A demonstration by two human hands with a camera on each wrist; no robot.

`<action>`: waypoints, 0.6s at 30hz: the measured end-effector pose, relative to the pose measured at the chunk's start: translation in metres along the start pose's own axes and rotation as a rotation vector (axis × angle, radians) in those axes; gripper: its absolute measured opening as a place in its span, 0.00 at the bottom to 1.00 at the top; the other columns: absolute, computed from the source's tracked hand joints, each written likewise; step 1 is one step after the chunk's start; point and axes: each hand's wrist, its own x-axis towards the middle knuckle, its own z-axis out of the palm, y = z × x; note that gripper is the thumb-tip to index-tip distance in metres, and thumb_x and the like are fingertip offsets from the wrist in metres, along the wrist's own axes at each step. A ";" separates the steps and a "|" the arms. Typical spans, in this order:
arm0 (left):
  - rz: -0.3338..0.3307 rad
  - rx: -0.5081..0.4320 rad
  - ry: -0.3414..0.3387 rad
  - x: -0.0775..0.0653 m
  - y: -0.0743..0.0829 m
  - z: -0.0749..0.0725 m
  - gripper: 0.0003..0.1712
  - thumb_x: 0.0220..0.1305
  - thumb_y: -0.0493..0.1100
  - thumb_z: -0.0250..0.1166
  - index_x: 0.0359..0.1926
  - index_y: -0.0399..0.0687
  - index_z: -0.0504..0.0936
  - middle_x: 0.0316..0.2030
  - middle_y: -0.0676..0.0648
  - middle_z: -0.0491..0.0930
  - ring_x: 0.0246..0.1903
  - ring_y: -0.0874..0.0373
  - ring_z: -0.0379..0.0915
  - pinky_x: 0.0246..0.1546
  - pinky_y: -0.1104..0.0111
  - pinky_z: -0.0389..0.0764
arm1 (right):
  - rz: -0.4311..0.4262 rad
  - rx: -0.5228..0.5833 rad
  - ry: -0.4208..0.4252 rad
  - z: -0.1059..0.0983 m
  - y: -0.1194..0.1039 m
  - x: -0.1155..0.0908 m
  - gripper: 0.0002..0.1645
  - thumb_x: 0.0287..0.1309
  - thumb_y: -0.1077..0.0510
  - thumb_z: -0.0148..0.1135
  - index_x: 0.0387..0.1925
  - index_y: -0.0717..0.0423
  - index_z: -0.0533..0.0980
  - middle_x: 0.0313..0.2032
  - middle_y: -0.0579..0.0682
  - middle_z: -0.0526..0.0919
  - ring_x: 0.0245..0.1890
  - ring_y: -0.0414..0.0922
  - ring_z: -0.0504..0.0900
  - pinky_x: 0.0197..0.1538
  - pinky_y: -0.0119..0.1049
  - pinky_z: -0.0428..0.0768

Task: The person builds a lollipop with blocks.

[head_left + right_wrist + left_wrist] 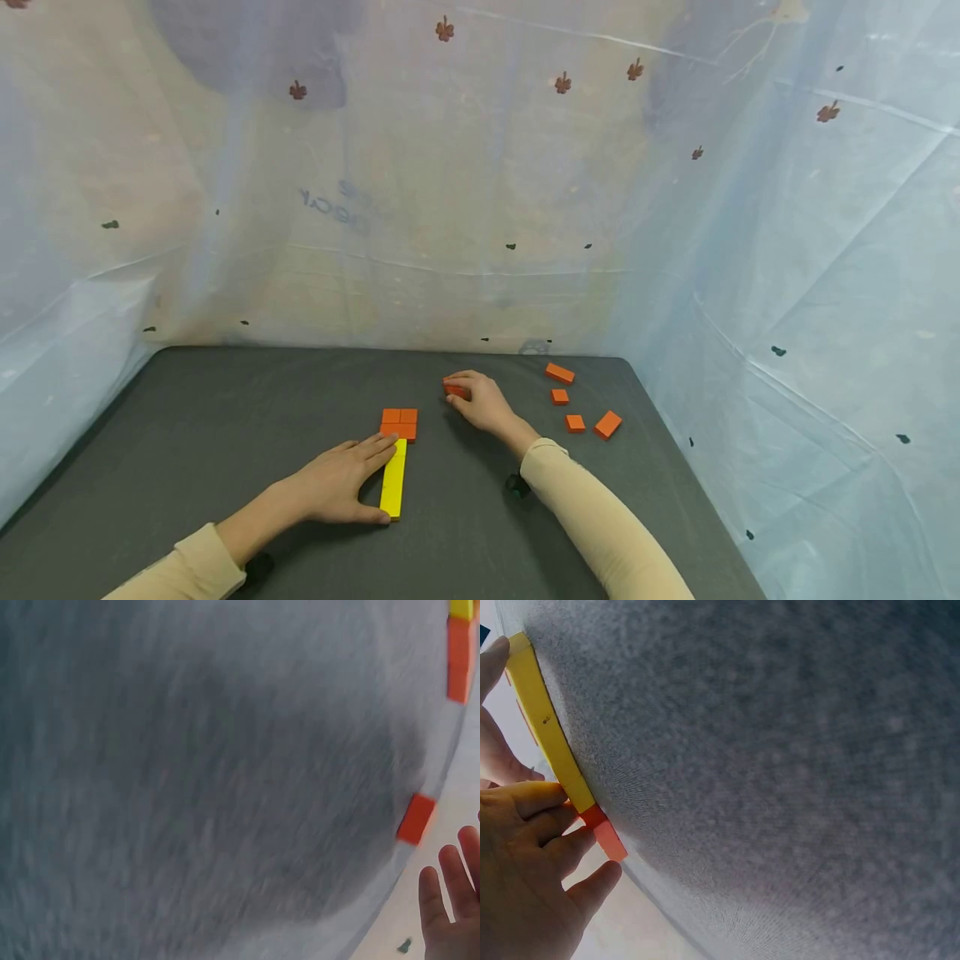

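Observation:
My left hand (337,482) lies beside a long yellow block (393,480), thumb at its near end and fingertips at its far end. The same yellow block (551,724) meets a red-orange block (606,834) in the left wrist view, with the fingers extended alongside. Orange blocks (399,416) form a small group against the yellow block's far end. To the right, my right hand (483,404) hovers around a lone orange block (455,389). In the right wrist view its extended fingers (454,881) appear apart from that block (416,818); the thumb is hidden there.
At the right of the dark grey table (247,400) lie several loose orange blocks, including a larger tilted block (608,425), a small block (575,423) and a far oblong block (560,372). Translucent plastic sheeting (450,208) hangs behind and beside the table.

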 end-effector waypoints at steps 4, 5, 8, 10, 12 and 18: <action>0.000 -0.005 -0.008 -0.001 0.000 -0.001 0.64 0.56 0.82 0.63 0.79 0.42 0.63 0.80 0.42 0.57 0.78 0.43 0.55 0.71 0.40 0.65 | 0.029 -0.055 -0.063 -0.004 0.008 0.002 0.28 0.73 0.55 0.64 0.72 0.52 0.74 0.72 0.53 0.72 0.73 0.56 0.68 0.73 0.56 0.69; 0.001 -0.007 -0.010 -0.001 0.000 -0.001 0.64 0.57 0.82 0.63 0.79 0.42 0.63 0.80 0.42 0.57 0.78 0.43 0.55 0.71 0.40 0.65 | 0.031 -0.065 -0.078 -0.005 0.010 0.002 0.29 0.73 0.55 0.64 0.73 0.51 0.73 0.73 0.53 0.71 0.74 0.56 0.67 0.73 0.57 0.68; 0.000 -0.010 -0.015 -0.001 0.001 -0.002 0.64 0.57 0.81 0.64 0.79 0.42 0.63 0.80 0.43 0.57 0.78 0.43 0.55 0.71 0.40 0.65 | 0.043 -0.088 -0.121 -0.007 0.013 0.003 0.32 0.74 0.54 0.63 0.75 0.51 0.70 0.76 0.52 0.67 0.76 0.56 0.63 0.75 0.57 0.65; 0.002 -0.011 -0.013 -0.001 0.001 -0.002 0.63 0.57 0.80 0.64 0.79 0.42 0.63 0.80 0.42 0.57 0.78 0.43 0.55 0.71 0.40 0.65 | 0.042 -0.101 -0.143 -0.008 0.015 0.004 0.33 0.74 0.55 0.63 0.76 0.51 0.69 0.77 0.52 0.65 0.77 0.56 0.61 0.75 0.57 0.64; 0.003 -0.010 -0.012 -0.001 0.001 -0.001 0.63 0.57 0.81 0.64 0.79 0.42 0.63 0.80 0.42 0.57 0.78 0.43 0.54 0.71 0.40 0.65 | 0.033 -0.119 -0.161 -0.009 0.016 0.005 0.34 0.74 0.56 0.63 0.77 0.52 0.67 0.78 0.52 0.64 0.77 0.57 0.60 0.75 0.57 0.64; 0.002 -0.011 -0.010 0.000 -0.001 -0.002 0.63 0.57 0.80 0.64 0.79 0.42 0.63 0.80 0.43 0.57 0.78 0.43 0.54 0.71 0.39 0.64 | 0.017 -0.190 -0.196 -0.007 0.023 0.010 0.33 0.75 0.58 0.60 0.78 0.50 0.66 0.79 0.52 0.61 0.78 0.56 0.59 0.76 0.56 0.63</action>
